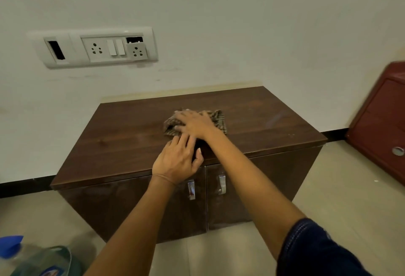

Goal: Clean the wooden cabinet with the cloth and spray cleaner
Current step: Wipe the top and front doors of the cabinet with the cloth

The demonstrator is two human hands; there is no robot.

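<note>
From the head camera, your right hand point(195, 124) lies flat, fingers spread, pressing the checked cloth point(215, 118) onto the middle of the wooden cabinet point(122, 135) top; your left hand point(178, 161) rests open near its front edge, fingertips touching the cloth, while the spray bottle point(32, 258) stands on the floor at lower left
</note>
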